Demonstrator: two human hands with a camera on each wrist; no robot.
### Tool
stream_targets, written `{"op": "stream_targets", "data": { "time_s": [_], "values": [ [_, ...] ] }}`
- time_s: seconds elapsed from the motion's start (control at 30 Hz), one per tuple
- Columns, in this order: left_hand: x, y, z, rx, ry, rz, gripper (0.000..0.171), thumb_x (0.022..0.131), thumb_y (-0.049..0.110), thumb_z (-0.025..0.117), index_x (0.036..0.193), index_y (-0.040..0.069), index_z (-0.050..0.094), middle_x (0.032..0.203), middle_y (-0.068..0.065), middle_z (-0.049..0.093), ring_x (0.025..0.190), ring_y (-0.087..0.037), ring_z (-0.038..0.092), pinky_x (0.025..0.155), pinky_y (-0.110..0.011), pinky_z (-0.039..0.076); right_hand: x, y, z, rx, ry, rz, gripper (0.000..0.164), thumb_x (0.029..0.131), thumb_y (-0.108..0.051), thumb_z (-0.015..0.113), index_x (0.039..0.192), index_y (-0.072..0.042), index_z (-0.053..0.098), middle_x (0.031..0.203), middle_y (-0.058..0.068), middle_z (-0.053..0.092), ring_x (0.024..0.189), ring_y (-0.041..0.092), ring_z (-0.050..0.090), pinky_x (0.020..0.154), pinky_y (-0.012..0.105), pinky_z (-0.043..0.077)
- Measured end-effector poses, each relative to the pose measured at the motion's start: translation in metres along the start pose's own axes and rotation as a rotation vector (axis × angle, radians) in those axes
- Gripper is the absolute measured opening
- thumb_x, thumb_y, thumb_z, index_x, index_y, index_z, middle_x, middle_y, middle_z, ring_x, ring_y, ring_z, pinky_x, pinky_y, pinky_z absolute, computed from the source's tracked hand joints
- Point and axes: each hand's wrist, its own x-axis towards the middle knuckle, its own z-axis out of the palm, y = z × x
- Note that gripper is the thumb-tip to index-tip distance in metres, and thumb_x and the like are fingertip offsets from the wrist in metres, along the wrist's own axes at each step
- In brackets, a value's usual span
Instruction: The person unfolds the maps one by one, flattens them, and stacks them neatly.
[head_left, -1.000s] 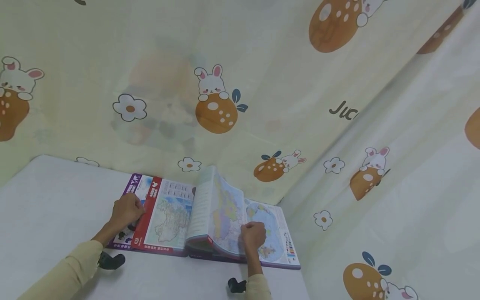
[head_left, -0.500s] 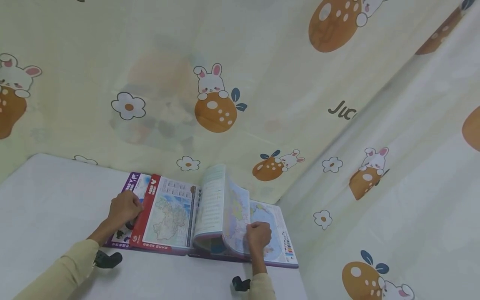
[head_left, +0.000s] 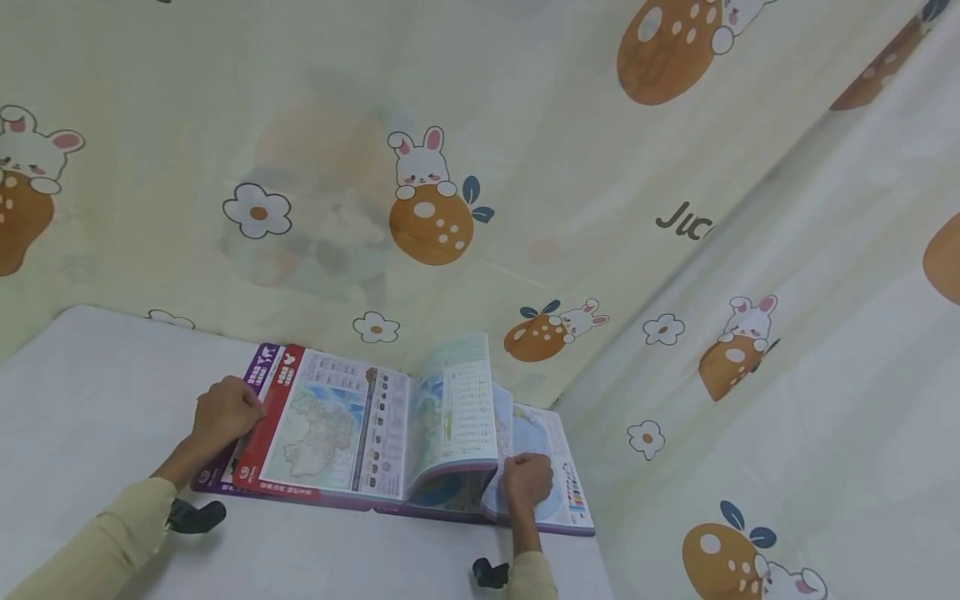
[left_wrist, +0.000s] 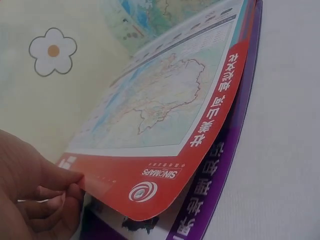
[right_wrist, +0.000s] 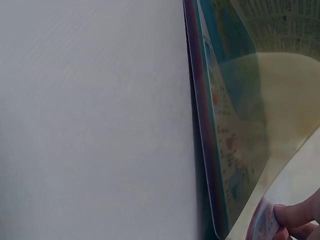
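Note:
My left hand (head_left: 225,410) pinches the left edge of a red-bordered map sheet (head_left: 330,433); the left wrist view shows its red border (left_wrist: 155,187) raised between thumb and fingers. A purple-bordered map sheet (head_left: 217,475) lies beneath it. On the right, my right hand (head_left: 528,479) holds the edge of a curved map page (head_left: 504,425). In the right wrist view, the thumb (right_wrist: 295,214) presses on that page's edge; most of the hand is out of frame. Between the hands a printed page (head_left: 465,408) stands up, arched. A world map (head_left: 551,450) lies flat at far right.
The maps lie on a white table (head_left: 112,392), close to a cream curtain (head_left: 315,275) printed with rabbits and flowers. Another curtain side (head_left: 622,492) runs along the table's right edge. A black strap end (head_left: 197,517) hangs at my left wrist, another black piece (head_left: 491,572) at my right.
My left hand has shifted left with the red-bordered map sheet, and a column of pictures on it now shows. The upright page has swung right. My right hand has moved slightly right.

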Motion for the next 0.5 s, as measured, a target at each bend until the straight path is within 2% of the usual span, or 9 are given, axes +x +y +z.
{"op": "stream_targets", "data": {
  "time_s": [0.5],
  "values": [
    [-0.003, -0.002, -0.007, 0.017, 0.015, -0.003, 0.021, 0.092, 0.003, 0.077, 0.092, -0.016, 0.069, 0.087, -0.033, 0.073, 0.067, -0.034, 0.07, 0.06, -0.043, 0.059, 0.009, 0.015, 0.002, -0.011, -0.02, 0.026, 0.011, 0.086, -0.003, 0.074, 0.086, 0.006, 0.08, 0.088, 0.025, 0.079, 0.08, 0.04, 0.072, 0.085, 0.056, 0.055]
  ]
}}
